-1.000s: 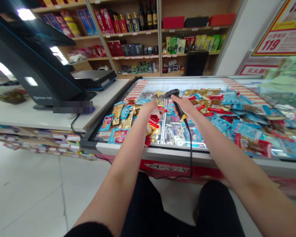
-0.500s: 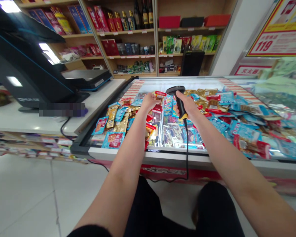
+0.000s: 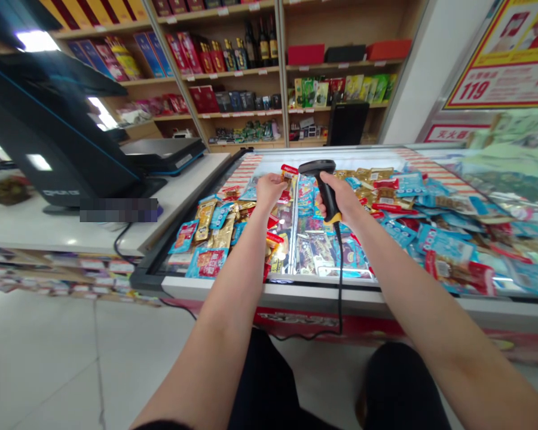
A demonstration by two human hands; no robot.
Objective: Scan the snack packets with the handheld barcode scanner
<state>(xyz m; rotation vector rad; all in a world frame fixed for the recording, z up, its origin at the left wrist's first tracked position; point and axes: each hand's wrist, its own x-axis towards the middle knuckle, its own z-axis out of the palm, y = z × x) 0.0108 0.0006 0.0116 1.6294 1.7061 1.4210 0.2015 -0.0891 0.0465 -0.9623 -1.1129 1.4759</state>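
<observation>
Near the frame's centre, the right hand (image 3: 342, 196) wraps around a black scanner (image 3: 327, 192), its head facing left, its handle's long axis slanting from upper left to lower right. Just left, the left hand (image 3: 270, 191) pinches a small packet (image 3: 289, 174), red end up, long axis nearly upright.

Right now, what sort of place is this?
Probably a grocery or convenience shop: bottles and boxes on shelves, what looks like a weighing scale on a counter, and a handheld scanner in the right hand.
</observation>
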